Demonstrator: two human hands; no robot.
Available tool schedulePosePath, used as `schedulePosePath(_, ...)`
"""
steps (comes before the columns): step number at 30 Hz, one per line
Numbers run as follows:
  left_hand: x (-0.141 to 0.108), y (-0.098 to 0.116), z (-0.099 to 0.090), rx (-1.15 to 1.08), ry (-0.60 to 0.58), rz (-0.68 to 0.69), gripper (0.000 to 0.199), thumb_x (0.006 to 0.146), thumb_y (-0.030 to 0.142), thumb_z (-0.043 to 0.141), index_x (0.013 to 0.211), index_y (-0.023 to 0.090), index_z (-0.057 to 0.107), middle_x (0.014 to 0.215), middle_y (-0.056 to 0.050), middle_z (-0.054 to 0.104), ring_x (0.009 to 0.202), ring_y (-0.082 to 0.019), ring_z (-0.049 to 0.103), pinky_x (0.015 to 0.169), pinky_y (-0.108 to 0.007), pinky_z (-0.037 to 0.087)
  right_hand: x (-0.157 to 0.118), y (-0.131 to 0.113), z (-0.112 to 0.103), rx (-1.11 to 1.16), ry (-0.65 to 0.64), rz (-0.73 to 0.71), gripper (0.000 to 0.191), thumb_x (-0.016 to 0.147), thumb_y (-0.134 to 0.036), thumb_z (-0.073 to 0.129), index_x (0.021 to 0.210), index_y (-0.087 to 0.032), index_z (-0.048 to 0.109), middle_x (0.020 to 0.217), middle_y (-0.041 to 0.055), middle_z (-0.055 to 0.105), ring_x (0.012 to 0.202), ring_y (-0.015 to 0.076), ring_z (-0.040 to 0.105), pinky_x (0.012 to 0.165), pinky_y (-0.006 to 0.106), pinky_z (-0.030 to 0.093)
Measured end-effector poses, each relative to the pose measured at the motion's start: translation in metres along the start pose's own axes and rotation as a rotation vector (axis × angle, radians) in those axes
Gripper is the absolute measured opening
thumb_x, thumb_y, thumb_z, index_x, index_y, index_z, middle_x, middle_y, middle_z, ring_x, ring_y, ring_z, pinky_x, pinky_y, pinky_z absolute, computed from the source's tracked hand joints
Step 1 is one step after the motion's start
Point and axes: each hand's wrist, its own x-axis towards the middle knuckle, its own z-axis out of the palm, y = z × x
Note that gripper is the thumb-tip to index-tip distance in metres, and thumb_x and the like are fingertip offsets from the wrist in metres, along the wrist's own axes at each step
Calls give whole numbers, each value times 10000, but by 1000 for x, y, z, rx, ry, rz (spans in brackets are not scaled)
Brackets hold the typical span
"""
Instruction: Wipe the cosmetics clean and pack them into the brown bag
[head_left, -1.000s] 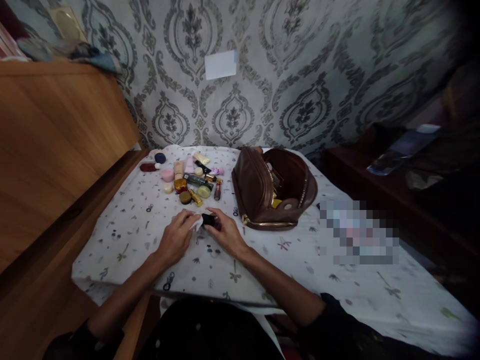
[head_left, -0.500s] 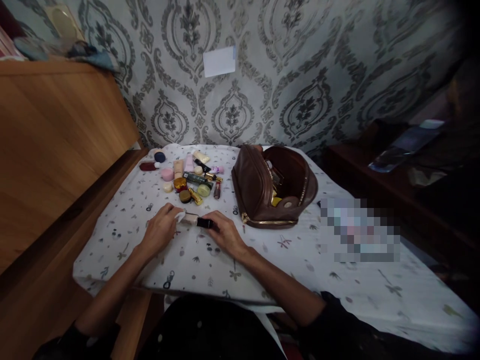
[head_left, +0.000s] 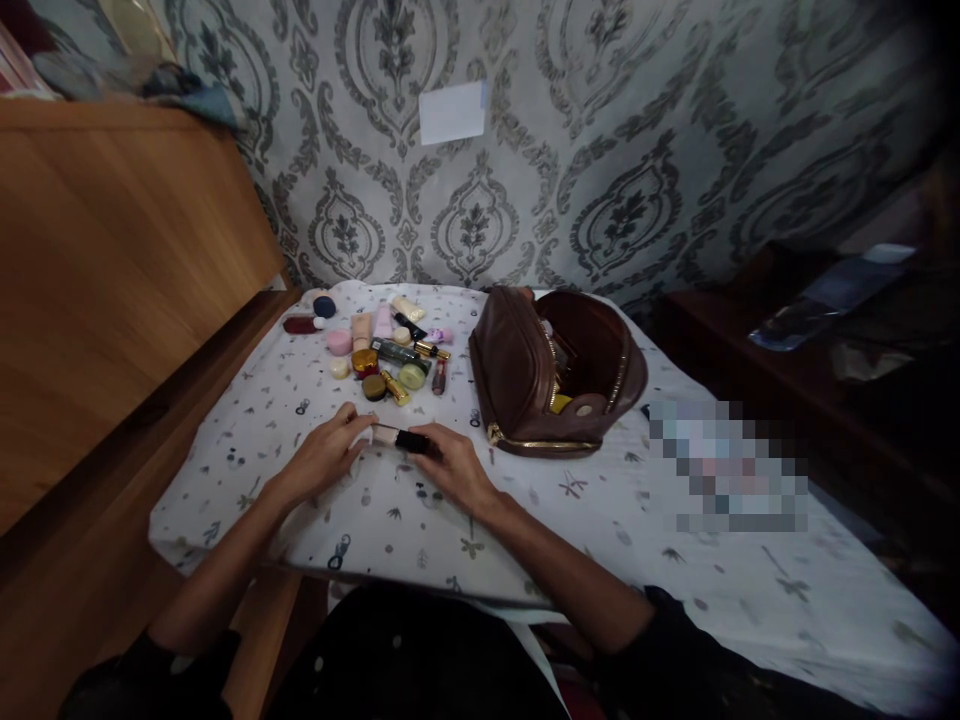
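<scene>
My right hand (head_left: 457,468) is closed around the black cap end of a small cosmetic bottle (head_left: 385,435) with a pale beige body. The bottle lies almost level between my hands, a little above or on the cloth; I cannot tell which. At its left end, my left hand (head_left: 324,458) pinches a thin white tissue (head_left: 364,438) against the bottle. Left fingertips partly cover that end. Just beyond my hands lie a gold tube (head_left: 394,388), a brown-lidded jar (head_left: 374,388) and a green jar (head_left: 411,376).
An open brown makeup bag (head_left: 517,370) with items inside stands right of my hands. Several tubes and jars, including a pink jar (head_left: 339,342), lie toward the wall. A blurred-out object (head_left: 727,460) rests at right. A wooden cabinet (head_left: 127,270) borders the left.
The left fingers have shifted over the bottle's end, and less of the white tissue shows. The right hand keeps its grip on the cap. The whole view has shifted slightly.
</scene>
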Motion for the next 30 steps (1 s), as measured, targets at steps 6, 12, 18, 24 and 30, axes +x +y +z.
schedulePosePath(6, 0, 0, 8, -76, 61, 19, 309, 932, 218, 440, 1219, 236, 555, 1052, -43, 498, 912, -191, 591, 828, -316, 502, 2, 1, 0, -86, -18, 90, 303, 808, -181, 696, 1109, -211, 671, 918, 36, 694, 776, 174, 622, 728, 283, 488)
schedulePosePath(12, 2, 2, 11, -88, 68, 43, 293, 936, 209, 429, 1200, 213, 555, 1022, -43, 495, 854, -177, 575, 796, -307, 501, 3, -1, -2, -138, -67, 150, 272, 792, -164, 710, 1061, -198, 678, 875, 31, 671, 809, 187, 611, 741, 296, 471)
schedulePosePath(18, -2, 6, 8, -12, 37, 17, 317, 934, 204, 417, 1228, 213, 536, 1064, -58, 499, 882, -193, 590, 788, -322, 516, 6, 4, 3, -175, -113, 48, 308, 800, -140, 685, 1098, -212, 660, 929, 54, 669, 903, 221, 583, 807, 344, 464)
schedulePosePath(24, -6, 38, 9, -8, 127, -14, 321, 955, 210, 418, 1268, 215, 488, 1101, -77, 563, 1016, -226, 584, 858, -353, 514, 8, 4, 3, -200, -150, 54, 338, 788, -125, 696, 1118, -188, 660, 968, 76, 675, 937, 239, 571, 845, 368, 456)
schedulePosePath(30, 2, 73, 30, 101, 131, 170, 262, 941, 111, 397, 1116, 207, 566, 1043, -81, 588, 977, -235, 534, 857, -386, 498, 8, -2, -2, -157, -158, 57, 337, 730, -55, 700, 1034, -199, 705, 929, 53, 692, 898, 232, 580, 814, 350, 455)
